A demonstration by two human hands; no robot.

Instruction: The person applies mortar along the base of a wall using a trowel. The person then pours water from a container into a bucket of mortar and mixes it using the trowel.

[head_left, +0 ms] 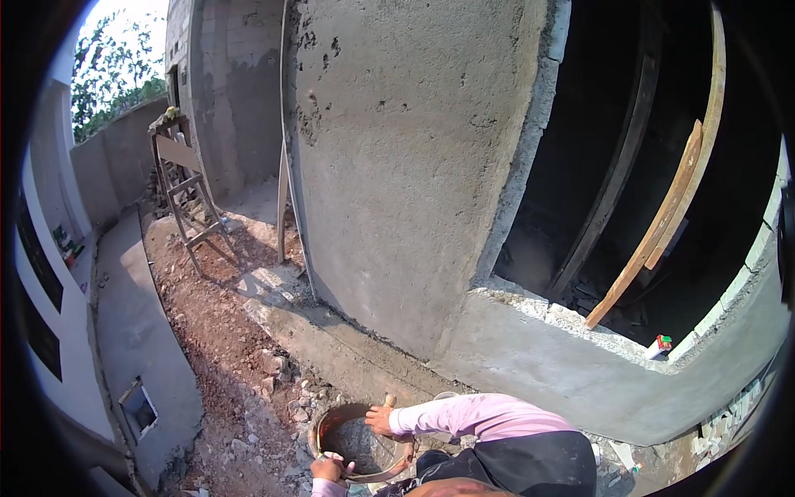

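Observation:
A round, brown-rimmed bucket (319,427) with grey, mortar-like stuff inside stands low in front of me, its mouth facing up. My left hand (330,468) is closed on the near left part of its rim. My right hand (379,420) reaches across from the right, over the bucket's far side, with fingers curled. Past its far side pokes the rounded tan end of a tool handle (389,399); the rest of that tool is hidden. Pink sleeves (489,414) cover both arms.
A grey plastered wall (414,166) rises ahead. Right of it, a rough-edged opening holds leaning wooden beams (662,224), and a small red-and-white box (659,346) sits on its sill. Rubble and reddish soil (215,331) cover the ground at left, beneath a wooden trestle (186,195).

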